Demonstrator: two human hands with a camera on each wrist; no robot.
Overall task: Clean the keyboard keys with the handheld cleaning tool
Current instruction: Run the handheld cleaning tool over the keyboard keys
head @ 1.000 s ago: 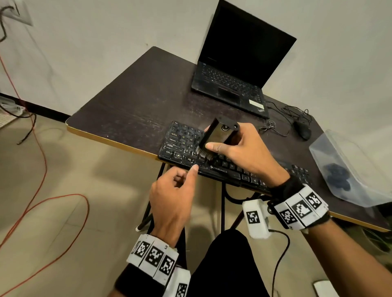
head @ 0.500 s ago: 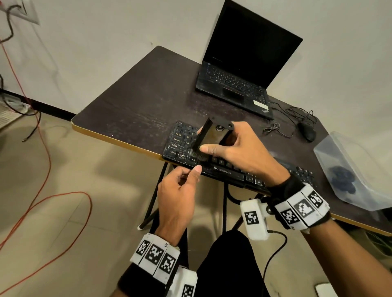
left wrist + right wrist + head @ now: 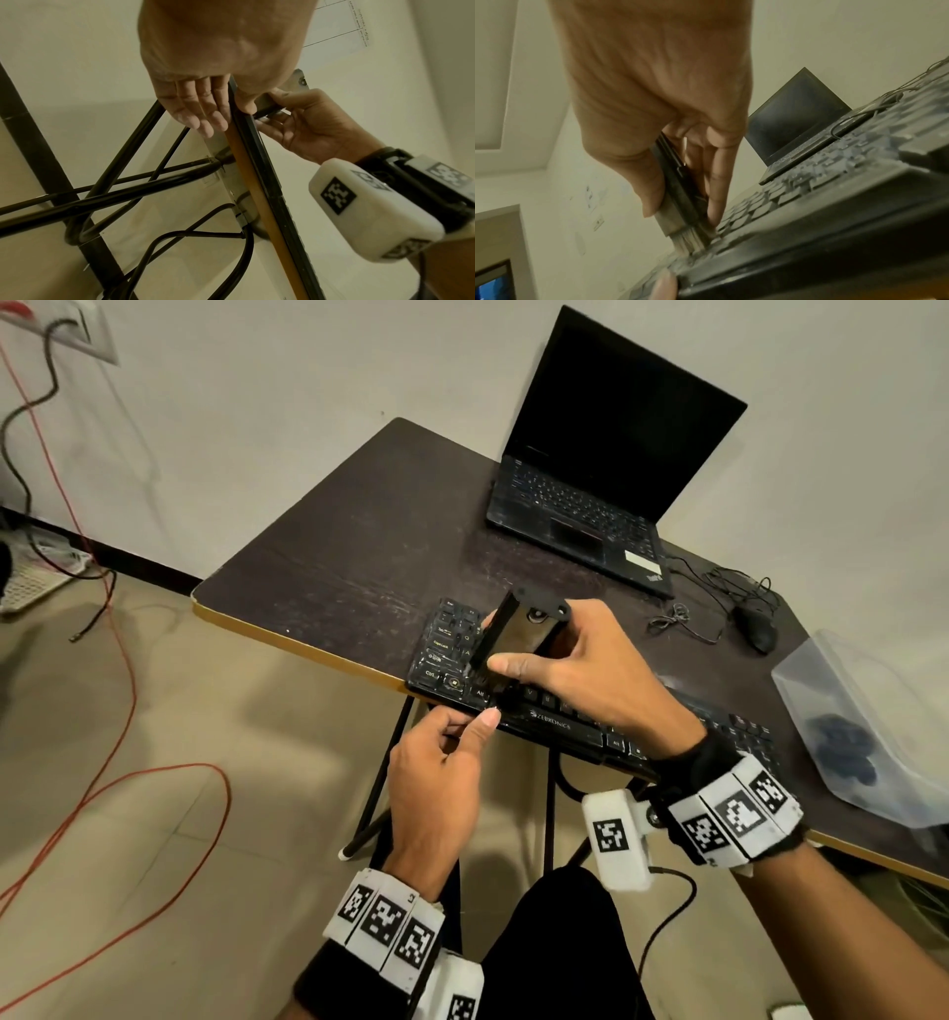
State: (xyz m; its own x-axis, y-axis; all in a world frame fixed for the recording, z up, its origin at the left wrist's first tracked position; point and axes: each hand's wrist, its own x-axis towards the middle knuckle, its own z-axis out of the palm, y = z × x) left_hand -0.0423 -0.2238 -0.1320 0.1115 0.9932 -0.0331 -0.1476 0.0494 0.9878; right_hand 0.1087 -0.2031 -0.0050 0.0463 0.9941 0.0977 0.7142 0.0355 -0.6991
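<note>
A black keyboard [image 3: 560, 725] lies along the near edge of the dark table [image 3: 334, 567]. My right hand [image 3: 508, 660] grips a black flat-handled brush [image 3: 513, 634], thumb on its near face and fingers behind it. In the right wrist view the brush [image 3: 677, 182] has its pale bristles [image 3: 687, 239] splayed on the keys of the keyboard [image 3: 808, 203] near its left end. My left hand [image 3: 470, 726] pinches the keyboard's front edge. Its thumb [image 3: 246, 101] lies on top and its fingers [image 3: 200, 105] lie flat under the tabletop.
An open black laptop [image 3: 590, 516] stands at the back of the table. A mouse [image 3: 755, 629] and its coiled cable [image 3: 683, 618] lie right of it. A clear plastic container [image 3: 862, 726] sits at the right edge. Black table legs [image 3: 123, 154] cross below; an orange cable [image 3: 128, 788] loops on the floor.
The brush has slid a little to the left along the keyboard's front rows. My left hand stays at the keyboard's front edge.
</note>
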